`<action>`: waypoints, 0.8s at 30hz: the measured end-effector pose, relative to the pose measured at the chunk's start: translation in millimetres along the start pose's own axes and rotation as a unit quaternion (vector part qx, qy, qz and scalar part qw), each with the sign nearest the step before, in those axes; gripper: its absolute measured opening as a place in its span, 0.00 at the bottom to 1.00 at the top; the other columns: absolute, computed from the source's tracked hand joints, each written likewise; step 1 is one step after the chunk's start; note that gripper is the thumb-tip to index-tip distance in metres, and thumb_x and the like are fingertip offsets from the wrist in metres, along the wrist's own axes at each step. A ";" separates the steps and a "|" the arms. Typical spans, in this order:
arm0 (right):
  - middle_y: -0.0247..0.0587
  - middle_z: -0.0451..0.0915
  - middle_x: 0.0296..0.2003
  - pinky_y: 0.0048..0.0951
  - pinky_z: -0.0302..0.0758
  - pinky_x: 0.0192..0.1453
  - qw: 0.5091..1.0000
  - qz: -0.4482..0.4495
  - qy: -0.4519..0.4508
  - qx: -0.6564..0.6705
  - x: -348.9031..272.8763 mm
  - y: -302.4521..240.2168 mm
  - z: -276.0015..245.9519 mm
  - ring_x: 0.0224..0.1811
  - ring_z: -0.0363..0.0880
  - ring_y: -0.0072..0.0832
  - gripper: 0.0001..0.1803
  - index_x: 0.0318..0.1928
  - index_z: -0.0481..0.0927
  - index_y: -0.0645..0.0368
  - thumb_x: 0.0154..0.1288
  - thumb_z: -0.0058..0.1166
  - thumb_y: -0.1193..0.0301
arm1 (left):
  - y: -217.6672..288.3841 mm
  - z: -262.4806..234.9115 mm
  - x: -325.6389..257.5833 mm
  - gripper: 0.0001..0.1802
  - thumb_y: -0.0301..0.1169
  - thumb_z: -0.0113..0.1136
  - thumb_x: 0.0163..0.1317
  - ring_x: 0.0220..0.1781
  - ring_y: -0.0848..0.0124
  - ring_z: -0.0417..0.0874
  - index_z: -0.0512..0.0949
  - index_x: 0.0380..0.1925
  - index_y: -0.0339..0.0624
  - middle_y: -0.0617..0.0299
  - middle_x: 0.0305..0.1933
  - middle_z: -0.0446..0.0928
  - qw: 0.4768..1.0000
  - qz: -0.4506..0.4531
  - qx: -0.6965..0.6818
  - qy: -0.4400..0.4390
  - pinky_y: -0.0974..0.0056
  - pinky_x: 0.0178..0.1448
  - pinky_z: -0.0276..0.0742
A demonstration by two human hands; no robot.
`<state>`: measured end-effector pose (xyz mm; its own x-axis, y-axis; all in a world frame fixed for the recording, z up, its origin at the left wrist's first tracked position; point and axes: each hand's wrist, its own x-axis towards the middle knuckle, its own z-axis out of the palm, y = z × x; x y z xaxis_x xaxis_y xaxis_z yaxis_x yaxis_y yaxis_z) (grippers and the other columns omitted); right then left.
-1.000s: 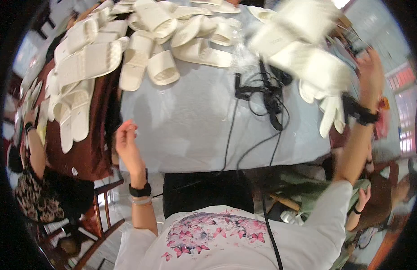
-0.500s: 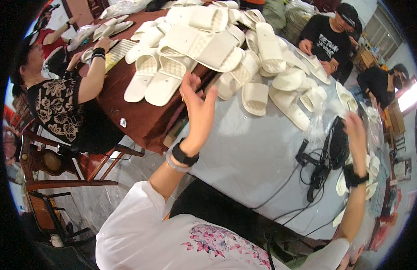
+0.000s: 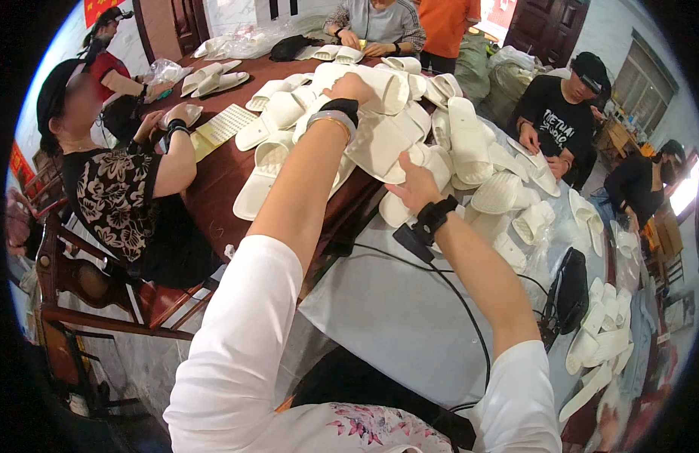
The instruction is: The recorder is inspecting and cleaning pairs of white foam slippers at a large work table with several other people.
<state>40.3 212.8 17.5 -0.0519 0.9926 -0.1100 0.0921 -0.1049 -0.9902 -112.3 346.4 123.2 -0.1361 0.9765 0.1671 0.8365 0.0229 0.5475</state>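
Observation:
A large heap of white slippers point(image 3: 410, 128) covers the middle of the table. My left hand point(image 3: 351, 88) reaches far into the heap and rests on top of a white slipper point(image 3: 380, 87); whether its fingers close on it is hidden. My right hand point(image 3: 411, 186) lies lower on the near edge of the heap, fingers on another white slipper point(image 3: 429, 162). A black band sits on each wrist, and a black cable point(image 3: 455, 291) runs from the right wrist toward my body.
The table has a brown wooden part point(image 3: 221, 177) and a grey cloth part point(image 3: 410, 317). A black device point(image 3: 572, 291) and more slippers point(image 3: 602, 343) lie at right. Several seated people work around the table; the nearest sits at left on a wooden chair point(image 3: 85, 283).
My view has swung left toward the slipper heap. Both hands moved from the air over the grey cloth up onto the pile, the left one reaching farthest.

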 end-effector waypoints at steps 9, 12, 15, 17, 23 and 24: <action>0.36 0.74 0.38 0.24 0.74 0.37 0.980 -0.096 0.150 0.090 -74.5 -38.5 -64.7 0.37 0.74 0.21 0.16 0.46 0.68 0.63 0.63 0.46 0.65 | 18.0 -56.9 -96.2 0.18 0.44 0.62 0.47 0.25 0.72 0.76 0.77 0.24 0.39 0.63 0.22 0.76 0.934 0.231 -0.251 0.109 0.65 0.32 0.72; 0.34 0.75 0.36 0.21 0.72 0.36 0.963 -0.151 0.130 0.180 -130.1 -32.1 -105.5 0.36 0.73 0.19 0.18 0.47 0.69 0.64 0.63 0.46 0.63 | 18.7 -90.3 -191.2 0.14 0.34 0.54 0.58 0.40 0.75 0.76 0.73 0.39 0.34 0.62 0.40 0.76 0.735 0.250 -0.611 -0.158 0.73 0.44 0.71; 0.29 0.72 0.30 0.17 0.65 0.34 0.979 -0.159 0.078 -0.098 -182.2 -28.4 -145.2 0.30 0.66 0.15 0.17 0.44 0.72 0.64 0.62 0.48 0.62 | 11.4 -93.3 -305.3 0.15 0.30 0.49 0.61 0.42 0.71 0.78 0.68 0.44 0.29 0.55 0.42 0.76 0.584 0.047 -0.738 -0.336 0.67 0.53 0.74; 0.28 0.72 0.28 0.18 0.65 0.36 0.973 -0.110 0.005 -0.204 -227.0 -21.3 -158.7 0.31 0.65 0.16 0.16 0.40 0.74 0.64 0.61 0.49 0.63 | 12.7 -86.9 -361.5 0.15 0.32 0.50 0.61 0.40 0.71 0.79 0.68 0.44 0.34 0.56 0.42 0.76 0.544 -0.208 -0.696 -0.420 0.68 0.48 0.75; 0.39 0.76 0.30 0.22 0.67 0.39 0.909 -0.085 -0.100 -0.396 -288.9 -14.1 -170.4 0.32 0.70 0.22 0.20 0.38 0.75 0.63 0.61 0.48 0.57 | -14.2 -68.6 -446.6 0.19 0.31 0.43 0.64 0.52 0.68 0.73 0.63 0.53 0.35 0.57 0.51 0.70 0.359 -0.344 -0.726 -0.475 0.65 0.58 0.69; 0.41 0.76 0.30 0.22 0.68 0.39 0.924 -0.036 -0.049 -0.377 -278.2 -13.6 -170.4 0.33 0.71 0.23 0.20 0.39 0.75 0.64 0.61 0.47 0.56 | -21.9 -56.3 -438.6 0.15 0.30 0.46 0.63 0.47 0.71 0.76 0.66 0.49 0.36 0.59 0.48 0.72 0.358 -0.320 -0.753 -0.450 0.67 0.51 0.73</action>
<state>222.9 -51.4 76.2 -0.1718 0.9810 -0.0898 0.7498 0.0711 -0.6579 -100.8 -94.5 84.0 0.7483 0.5637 -0.3496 -0.5401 0.8238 0.1723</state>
